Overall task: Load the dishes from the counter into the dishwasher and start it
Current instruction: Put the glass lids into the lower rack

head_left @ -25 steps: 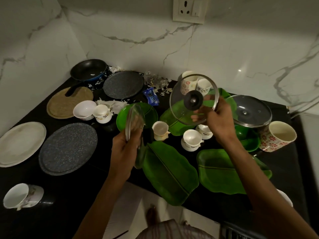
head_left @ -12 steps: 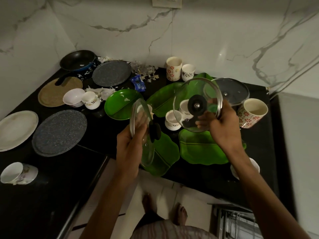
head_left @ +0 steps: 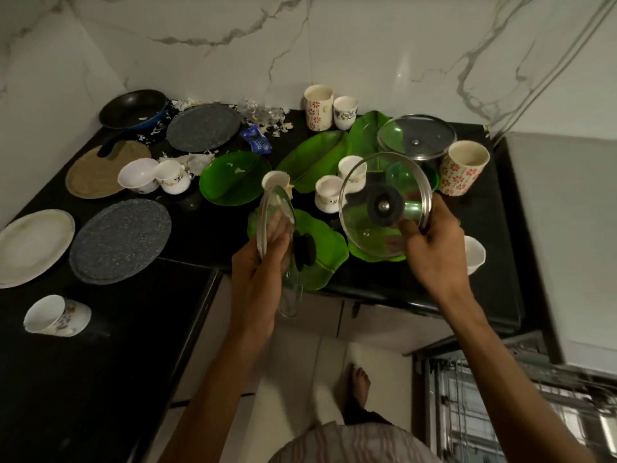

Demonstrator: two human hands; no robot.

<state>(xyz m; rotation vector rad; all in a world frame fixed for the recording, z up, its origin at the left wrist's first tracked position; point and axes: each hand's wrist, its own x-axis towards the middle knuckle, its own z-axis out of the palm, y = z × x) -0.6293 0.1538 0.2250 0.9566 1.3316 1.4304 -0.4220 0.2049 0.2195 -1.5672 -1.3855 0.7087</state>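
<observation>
Each hand grips a glass pot lid by its rim, left hand (head_left: 257, 279) holding one lid (head_left: 278, 242) edge-on, right hand (head_left: 434, 252) another lid (head_left: 384, 208) flat-faced, likely bound for the dishwasher rack (head_left: 500, 412).

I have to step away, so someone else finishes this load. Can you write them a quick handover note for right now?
Left hand grips a glass lid by its rim, held edge-on. Right hand grips a second glass lid, its face towards the camera.
A third lid sits on a pot at the back of the counter.
Dishwasher rack is pulled out at lower right; what it holds cannot be told.
Left: both lids, then the green plates, cups, mugs, grey plates, white plate and pan, then start it.
</observation>
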